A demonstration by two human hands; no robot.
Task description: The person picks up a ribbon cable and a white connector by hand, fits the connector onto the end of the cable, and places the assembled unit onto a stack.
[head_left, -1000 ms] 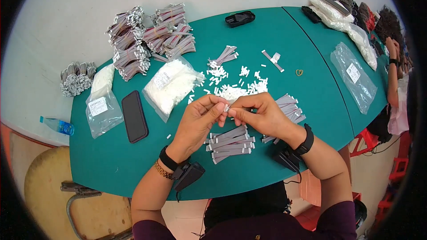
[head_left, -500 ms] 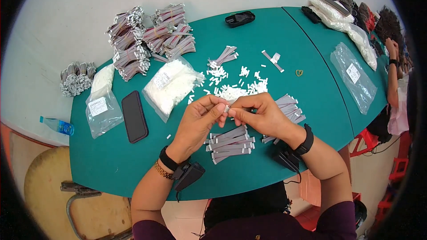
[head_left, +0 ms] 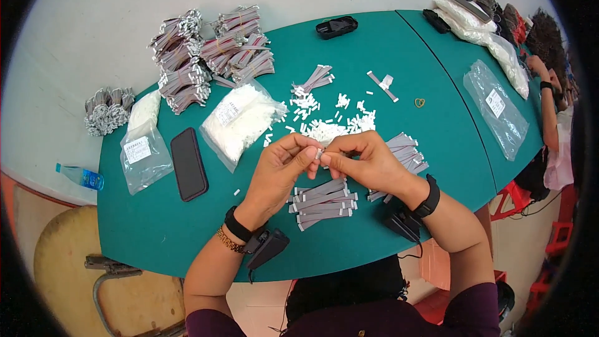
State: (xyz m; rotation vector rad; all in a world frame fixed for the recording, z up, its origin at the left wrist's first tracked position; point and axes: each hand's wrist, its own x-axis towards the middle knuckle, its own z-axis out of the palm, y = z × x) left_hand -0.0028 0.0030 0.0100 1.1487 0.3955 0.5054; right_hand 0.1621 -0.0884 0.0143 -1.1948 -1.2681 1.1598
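Honestly, almost nothing's changed in the last second. The left hand (head_left: pixel 284 168) and right hand (head_left: pixel 368 162) are in the same spot, so they're still on the same small white connector piece (head_left: pixel 319 153). It's between the fingertips, above the green table (head_left: pixel 150 231), just on the near side of the loose white pieces (head_left: pixel 324 130). Left thumb and index are pinched on it, right thumb and index look clamped on its other side; whatever's behind the fingers, can't tell. Only real movement: a co-worker's hand (head_left: pixel 538 67), far right, has shifted a bit left.

Counts: one connector piece held, one phone (head_left: pixel 189 163) on the left, two bags with white contents (big one (head_left: pixel 237 122), smaller one (head_left: pixel 145 150) farther left), one flat clear bag (head_left: pixel 499 125) right, one black tray (head_left: pixel 337 27) far side. Three loose ribbon cable piles: near (head_left: pixel 324 203), right (head_left: pixel 409 153), far (head_left: pixel 318 78). One lone ribbon cable (head_left: pixel 375 80). Loose pieces overlap too much to count.
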